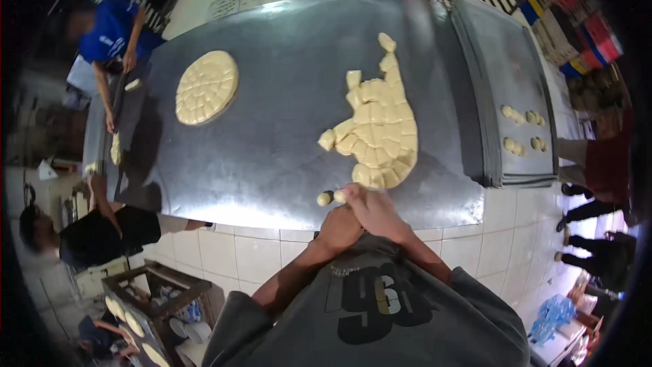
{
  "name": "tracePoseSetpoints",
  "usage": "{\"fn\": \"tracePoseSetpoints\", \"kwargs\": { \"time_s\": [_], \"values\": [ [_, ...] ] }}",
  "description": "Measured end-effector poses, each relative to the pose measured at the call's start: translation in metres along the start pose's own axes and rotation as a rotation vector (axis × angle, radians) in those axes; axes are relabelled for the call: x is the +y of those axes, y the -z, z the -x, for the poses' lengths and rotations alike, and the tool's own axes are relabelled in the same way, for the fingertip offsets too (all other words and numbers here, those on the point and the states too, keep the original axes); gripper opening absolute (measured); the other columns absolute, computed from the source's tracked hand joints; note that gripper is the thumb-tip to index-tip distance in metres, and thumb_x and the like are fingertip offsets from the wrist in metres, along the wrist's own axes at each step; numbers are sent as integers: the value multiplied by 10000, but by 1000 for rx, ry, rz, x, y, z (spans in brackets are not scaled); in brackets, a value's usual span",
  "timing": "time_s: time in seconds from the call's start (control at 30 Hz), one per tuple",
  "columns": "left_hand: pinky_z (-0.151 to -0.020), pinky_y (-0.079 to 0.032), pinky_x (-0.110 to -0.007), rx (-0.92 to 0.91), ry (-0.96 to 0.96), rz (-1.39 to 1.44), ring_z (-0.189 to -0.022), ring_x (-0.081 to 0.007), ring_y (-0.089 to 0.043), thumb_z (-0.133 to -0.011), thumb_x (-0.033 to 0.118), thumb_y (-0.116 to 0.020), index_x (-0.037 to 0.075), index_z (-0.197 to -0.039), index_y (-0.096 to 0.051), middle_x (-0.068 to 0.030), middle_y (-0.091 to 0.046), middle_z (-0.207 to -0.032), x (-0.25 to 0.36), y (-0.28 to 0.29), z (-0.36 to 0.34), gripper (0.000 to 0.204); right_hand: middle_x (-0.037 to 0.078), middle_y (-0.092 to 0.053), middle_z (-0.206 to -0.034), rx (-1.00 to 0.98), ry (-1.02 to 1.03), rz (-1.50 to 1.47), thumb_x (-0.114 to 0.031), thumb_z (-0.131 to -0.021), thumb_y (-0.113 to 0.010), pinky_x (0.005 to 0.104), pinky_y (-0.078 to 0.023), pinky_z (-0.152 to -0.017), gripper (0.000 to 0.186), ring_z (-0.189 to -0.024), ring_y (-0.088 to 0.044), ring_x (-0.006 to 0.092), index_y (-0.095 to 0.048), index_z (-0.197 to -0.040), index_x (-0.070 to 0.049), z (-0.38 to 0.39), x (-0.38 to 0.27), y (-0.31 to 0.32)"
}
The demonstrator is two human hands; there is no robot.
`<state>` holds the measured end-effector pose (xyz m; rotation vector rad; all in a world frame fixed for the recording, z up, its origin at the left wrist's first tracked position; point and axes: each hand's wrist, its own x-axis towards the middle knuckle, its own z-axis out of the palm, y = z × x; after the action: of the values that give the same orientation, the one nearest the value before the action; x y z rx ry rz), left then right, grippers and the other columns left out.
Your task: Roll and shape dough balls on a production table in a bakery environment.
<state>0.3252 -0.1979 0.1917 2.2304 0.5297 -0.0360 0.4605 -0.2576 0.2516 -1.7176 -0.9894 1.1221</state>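
Note:
At the near edge of the metal table (272, 163) my hands meet and overlap. My left hand (341, 226) is closed, and what its fingers hold, if anything, is hidden. My right hand (375, 212) lies partly over it, slightly blurred, with bent fingers reaching toward the dough. Right by these fingertips is a small dough ball (339, 196); whether they grip it I cannot tell. Another dough ball (325, 199) sits just left of it on the table. Beyond my hands spreads a large pale slab of dough (377, 129), scored into many pieces, with a few pieces pulled out along its edges.
Farther left lies a round scored dough disc (207, 88). Stacked metal trays (513, 81) stand at the right, the top one bearing several dough pieces (513, 146). A person in blue (115, 34) and a person in black (102, 231) work with dough at the table's left end.

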Motion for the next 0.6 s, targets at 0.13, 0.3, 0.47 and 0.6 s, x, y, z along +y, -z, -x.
{"fn": "tracePoseSetpoints", "kwargs": {
  "time_s": [0.13,0.3,0.47,0.6],
  "values": [
    [-631,-480,-415,24,-5,-129,-694,-334,-606,-924,270,-548,-8,-1059,-569,-155,-637,-909,30,29,-7,310,85,-667,-879,-248,-363,3,-479,-982,-424,296,-466,-755,545,-802,-591,200,-632,-1151,-4,10,-10,23],
    [-525,-442,-354,74,-470,-143,-593,-218,-559,-872,212,-590,88,-956,-638,-76,-585,-756,79,53,26,157,61,-645,-839,-1043,109,122,-359,-991,-475,279,-456,-663,408,-724,-567,177,-639,-883,-2,30,-11,90],
    [-556,-418,-332,410,-93,-116,-605,-217,-484,-865,156,-612,109,-1071,-635,-46,-520,-730,-29,59,55,212,112,-604,-844,-181,-275,-322,-228,-948,-575,334,-472,-710,246,-762,-576,217,-655,-1041,-14,47,127,142],
    [-776,-420,-372,676,427,-579,-840,-283,-489,-987,239,-475,110,-1282,-545,-161,-498,-991,-140,-27,82,330,185,-550,-1047,549,114,788,-219,-960,-533,379,-456,-781,339,-874,-561,275,-583,-1202,14,88,210,68]
  ]
}}
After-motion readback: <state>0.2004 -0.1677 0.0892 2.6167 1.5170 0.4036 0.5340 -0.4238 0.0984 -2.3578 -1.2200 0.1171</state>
